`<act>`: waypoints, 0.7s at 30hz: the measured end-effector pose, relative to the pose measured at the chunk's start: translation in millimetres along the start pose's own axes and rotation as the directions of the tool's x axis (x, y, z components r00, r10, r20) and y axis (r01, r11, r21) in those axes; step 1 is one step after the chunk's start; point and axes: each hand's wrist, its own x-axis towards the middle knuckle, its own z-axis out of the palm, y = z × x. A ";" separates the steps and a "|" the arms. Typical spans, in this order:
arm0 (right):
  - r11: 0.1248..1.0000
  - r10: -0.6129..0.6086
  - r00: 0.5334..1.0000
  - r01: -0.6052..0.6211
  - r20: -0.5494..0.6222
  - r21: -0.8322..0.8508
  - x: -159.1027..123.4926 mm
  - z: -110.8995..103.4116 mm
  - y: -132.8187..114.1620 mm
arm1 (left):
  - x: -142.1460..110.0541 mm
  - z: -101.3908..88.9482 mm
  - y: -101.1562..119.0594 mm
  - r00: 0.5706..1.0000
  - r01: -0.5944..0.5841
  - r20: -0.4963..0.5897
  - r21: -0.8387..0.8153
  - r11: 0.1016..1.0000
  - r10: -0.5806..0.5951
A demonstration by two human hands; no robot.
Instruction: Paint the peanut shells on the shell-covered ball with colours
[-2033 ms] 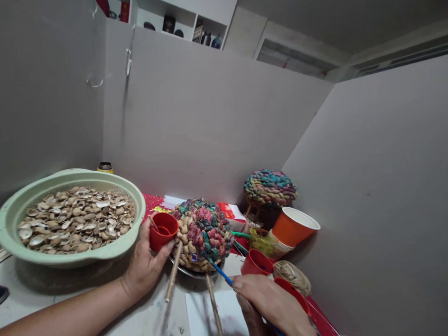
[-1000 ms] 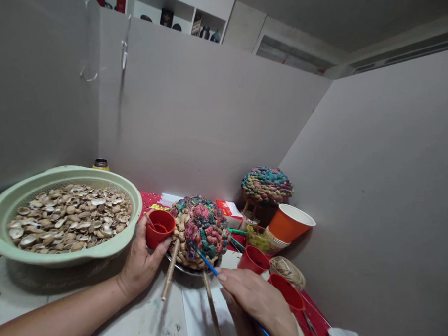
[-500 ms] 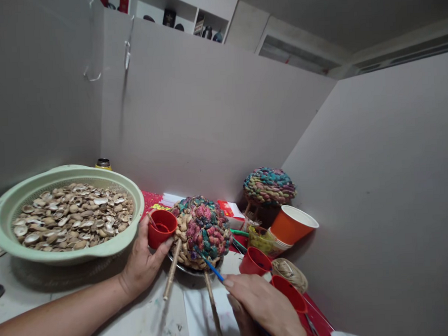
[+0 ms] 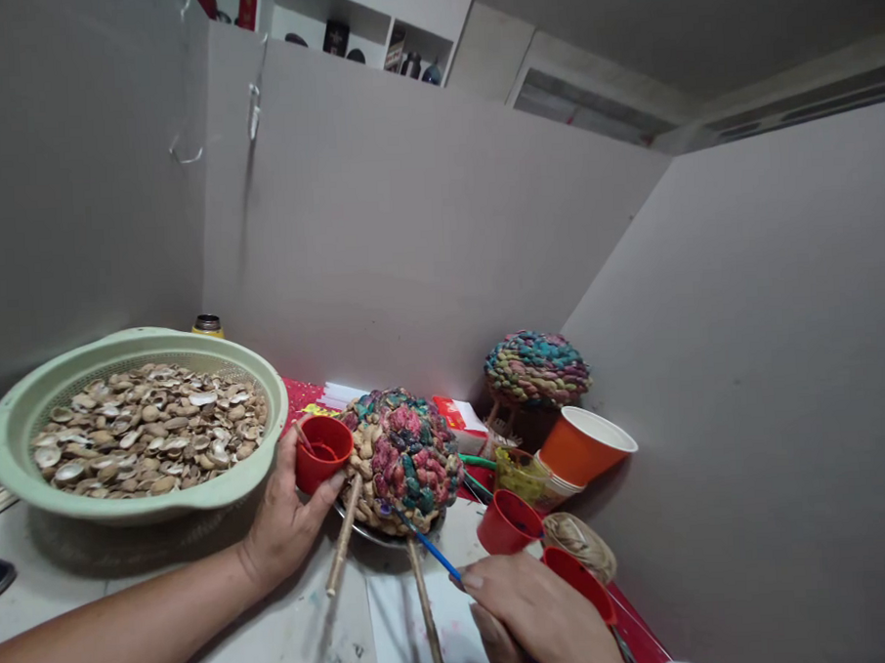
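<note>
My left hand grips a red cup; my right hand pinches a blue brush against the peanut-shell ball, at seven o'clock in my view. It looks light but brittle, best held by its sticks.

From where I watch, this looks like a small craft corner or workshop: a paint-marked table with a brush, red cups, a sheet of paper and a ball of twine. I also see a green basket of nutshells and two painted pieces. Plain grey panels wall it in, below white shelves.
</note>
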 end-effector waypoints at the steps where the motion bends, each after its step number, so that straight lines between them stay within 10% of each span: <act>1: 1.000 -0.009 1.000 0.009 -0.006 -0.006 2.1 -2.1 0.7 | -0.1 -0.2 -0.2 1.000 0.002 0.002 0.003 1.000 -0.002; 21: 1.000 0.021 0.999 -0.021 0.040 -0.014 34.9 -16.2 -6.6 | -0.8 -5.1 -9.7 0.999 0.048 0.013 -0.002 0.999 -0.048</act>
